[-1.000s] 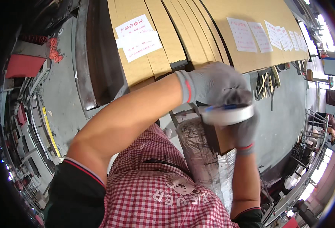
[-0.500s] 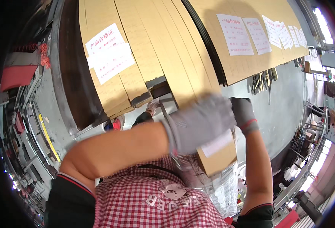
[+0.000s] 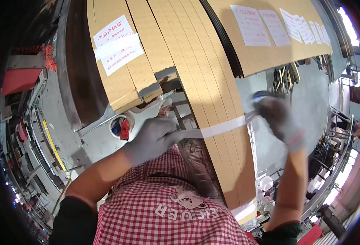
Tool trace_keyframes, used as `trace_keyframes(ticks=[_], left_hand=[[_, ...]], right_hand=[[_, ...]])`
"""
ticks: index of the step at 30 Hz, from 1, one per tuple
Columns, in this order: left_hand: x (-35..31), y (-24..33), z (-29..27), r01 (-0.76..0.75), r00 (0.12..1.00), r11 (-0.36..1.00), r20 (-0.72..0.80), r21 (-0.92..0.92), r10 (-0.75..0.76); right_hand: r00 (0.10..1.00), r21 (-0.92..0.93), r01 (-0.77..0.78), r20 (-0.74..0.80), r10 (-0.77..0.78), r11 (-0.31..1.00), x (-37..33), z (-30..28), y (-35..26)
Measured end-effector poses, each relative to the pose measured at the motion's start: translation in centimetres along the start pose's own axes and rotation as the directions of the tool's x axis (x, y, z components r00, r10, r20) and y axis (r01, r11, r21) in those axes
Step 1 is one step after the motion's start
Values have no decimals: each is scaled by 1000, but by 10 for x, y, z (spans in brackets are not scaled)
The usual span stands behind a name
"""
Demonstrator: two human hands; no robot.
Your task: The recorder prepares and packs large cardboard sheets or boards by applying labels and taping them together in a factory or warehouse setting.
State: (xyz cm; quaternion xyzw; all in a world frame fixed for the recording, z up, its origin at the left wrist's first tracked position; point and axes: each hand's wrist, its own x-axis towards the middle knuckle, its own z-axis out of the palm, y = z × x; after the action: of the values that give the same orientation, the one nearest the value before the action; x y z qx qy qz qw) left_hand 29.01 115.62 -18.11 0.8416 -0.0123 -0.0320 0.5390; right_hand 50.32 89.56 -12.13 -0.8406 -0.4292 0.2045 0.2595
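A pale strip of tape (image 3: 222, 128) runs across a row of long, narrow tan boards (image 3: 206, 87). Its near-left end is pinched in my left hand (image 3: 150, 139), which is gloved in grey and closed just off the boards' left edge. On the far side, my right hand (image 3: 277, 116), gloved and blurred by motion, is closed around what looks like a tape roll (image 3: 262, 95) with a dark blue rim. The strip stretches between both hands. A white label (image 3: 239, 211) shows at the boards' near end.
Shorter tan boards with white paper labels (image 3: 118, 51) lie to the left. At the upper right stands another stack (image 3: 253, 61) bearing several papers. Dark strips (image 3: 286, 79) sit beneath it. A white bucket (image 3: 120, 125) with a red item stands on the floor.
My hands have moved apart: the left went left and the right moved right. The tape strip now shows stretched over the boards between them. The boards' near part is uncovered.
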Motion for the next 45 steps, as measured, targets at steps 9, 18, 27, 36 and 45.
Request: trace_keyframes(ticks=[9, 18, 27, 36, 45], left_hand=[[26, -91, 40, 147, 949, 973, 301, -175, -89], [120, 52, -18, -388, 907, 889, 73, -243, 416], [108, 43, -14, -510, 847, 823, 312, 250, 430], [36, 109, 167, -582, 699, 536, 713, 611, -53], [28, 95, 115, -734, 679, 455, 542, 503, 495]], right_hand=[[998, -464, -35, 30, 55, 885, 14, 77, -126], [841, 878, -128, -150, 520, 461, -8, 77, -69], [975, -423, 96, 224, 1, 901, 24, -38, -87], [943, 43, -284, -168, 287, 958, -11, 42, 28], [839, 570, -339, -177, 515, 748, -73, 2, -55]])
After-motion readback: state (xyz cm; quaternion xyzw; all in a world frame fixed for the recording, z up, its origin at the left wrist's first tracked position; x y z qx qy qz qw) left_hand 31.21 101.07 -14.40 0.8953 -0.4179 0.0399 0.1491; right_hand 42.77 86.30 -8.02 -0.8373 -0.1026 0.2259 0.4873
